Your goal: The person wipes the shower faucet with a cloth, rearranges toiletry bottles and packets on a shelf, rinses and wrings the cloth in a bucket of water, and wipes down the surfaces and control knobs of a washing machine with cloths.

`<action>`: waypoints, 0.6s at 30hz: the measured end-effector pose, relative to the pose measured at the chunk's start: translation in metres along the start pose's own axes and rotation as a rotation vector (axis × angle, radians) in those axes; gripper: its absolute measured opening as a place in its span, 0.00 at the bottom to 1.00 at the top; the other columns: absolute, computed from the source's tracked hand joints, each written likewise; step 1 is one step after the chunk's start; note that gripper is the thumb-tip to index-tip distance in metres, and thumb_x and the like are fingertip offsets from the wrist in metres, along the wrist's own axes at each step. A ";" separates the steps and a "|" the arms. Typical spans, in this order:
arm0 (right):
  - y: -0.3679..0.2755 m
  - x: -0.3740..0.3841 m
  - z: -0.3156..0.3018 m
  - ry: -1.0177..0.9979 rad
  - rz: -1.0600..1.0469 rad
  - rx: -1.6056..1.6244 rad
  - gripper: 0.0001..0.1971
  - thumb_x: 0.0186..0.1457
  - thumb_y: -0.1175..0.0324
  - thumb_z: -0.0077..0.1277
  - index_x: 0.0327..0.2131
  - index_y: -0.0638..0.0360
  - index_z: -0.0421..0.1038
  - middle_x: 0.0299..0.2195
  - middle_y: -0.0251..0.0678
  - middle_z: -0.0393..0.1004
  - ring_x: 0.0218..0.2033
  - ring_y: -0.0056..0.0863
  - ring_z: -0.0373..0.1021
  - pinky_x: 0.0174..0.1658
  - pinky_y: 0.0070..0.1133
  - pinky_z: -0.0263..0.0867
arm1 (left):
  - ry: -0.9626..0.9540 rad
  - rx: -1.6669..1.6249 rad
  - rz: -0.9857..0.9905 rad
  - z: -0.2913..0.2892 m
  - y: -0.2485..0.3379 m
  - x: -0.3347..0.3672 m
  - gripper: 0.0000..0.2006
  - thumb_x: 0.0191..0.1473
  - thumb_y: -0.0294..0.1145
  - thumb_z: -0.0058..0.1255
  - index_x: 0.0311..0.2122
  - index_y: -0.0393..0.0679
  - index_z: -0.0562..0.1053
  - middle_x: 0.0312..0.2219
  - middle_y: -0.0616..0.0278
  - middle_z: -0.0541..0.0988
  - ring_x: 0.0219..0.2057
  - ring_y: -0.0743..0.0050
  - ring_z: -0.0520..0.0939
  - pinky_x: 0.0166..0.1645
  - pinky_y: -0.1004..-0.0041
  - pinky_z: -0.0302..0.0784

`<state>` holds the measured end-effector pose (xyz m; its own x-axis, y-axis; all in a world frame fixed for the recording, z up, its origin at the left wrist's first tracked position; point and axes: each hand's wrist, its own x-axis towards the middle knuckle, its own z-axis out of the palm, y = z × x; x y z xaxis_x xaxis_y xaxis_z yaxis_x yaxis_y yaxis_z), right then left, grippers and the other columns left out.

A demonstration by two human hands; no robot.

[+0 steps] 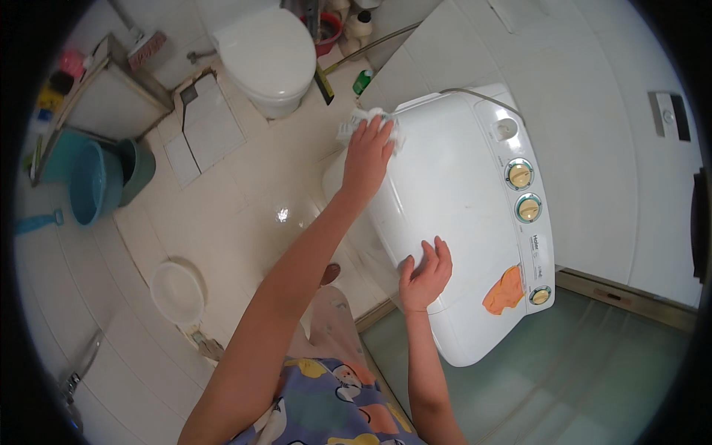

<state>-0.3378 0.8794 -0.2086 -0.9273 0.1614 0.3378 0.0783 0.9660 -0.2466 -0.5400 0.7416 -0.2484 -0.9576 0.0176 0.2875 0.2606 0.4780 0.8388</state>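
Note:
A white twin-dial washing machine [452,193] stands in front of me, with cream knobs [520,175] along its right-hand panel. At its far left corner, my left hand [367,156] presses a white patterned cloth [346,132], blurred by motion, against the edge. My right hand [428,278] rests on the near left part of the lid, fingers apart and holding nothing. An orange cloth [504,291] lies crumpled on the lid near the lowest knob, to the right of that hand.
A toilet [271,55] stands at the far left of the machine. Blue basin [95,182] and green bucket [137,170] are on the left, with a white basin [176,291] nearer. A green bottle [362,81] and squeegee [324,85] stand behind the machine's corner. A power cord [482,96] crosses its back.

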 end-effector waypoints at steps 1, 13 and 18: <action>-0.001 0.001 0.000 0.016 0.012 0.008 0.19 0.48 0.64 0.51 0.46 0.55 0.68 0.53 0.40 0.63 0.54 0.43 0.59 0.55 0.36 0.54 | 0.003 0.096 0.058 -0.003 0.006 -0.012 0.21 0.52 0.28 0.51 0.52 0.40 0.67 0.58 0.53 0.62 0.57 0.42 0.62 0.58 0.52 0.60; 0.016 0.014 -0.023 0.027 0.195 0.545 0.18 0.48 0.75 0.52 0.45 0.57 0.68 0.50 0.38 0.66 0.51 0.38 0.64 0.53 0.30 0.57 | -0.423 -0.789 -0.725 -0.021 0.096 -0.073 0.14 0.58 0.32 0.42 0.48 0.40 0.72 0.41 0.63 0.78 0.46 0.70 0.76 0.53 0.72 0.67; 0.018 0.048 -0.054 0.134 0.525 0.925 0.22 0.50 0.76 0.51 0.50 0.58 0.65 0.51 0.38 0.65 0.51 0.31 0.64 0.50 0.27 0.60 | -0.504 -1.053 -0.977 -0.027 0.121 -0.066 0.18 0.61 0.37 0.38 0.51 0.38 0.69 0.43 0.64 0.76 0.44 0.78 0.76 0.48 0.76 0.71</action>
<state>-0.3616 0.9151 -0.1473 -0.8060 0.5875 0.0720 0.0962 0.2501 -0.9634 -0.4421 0.7743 -0.1535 -0.6851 0.4679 -0.5583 -0.7228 -0.3413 0.6009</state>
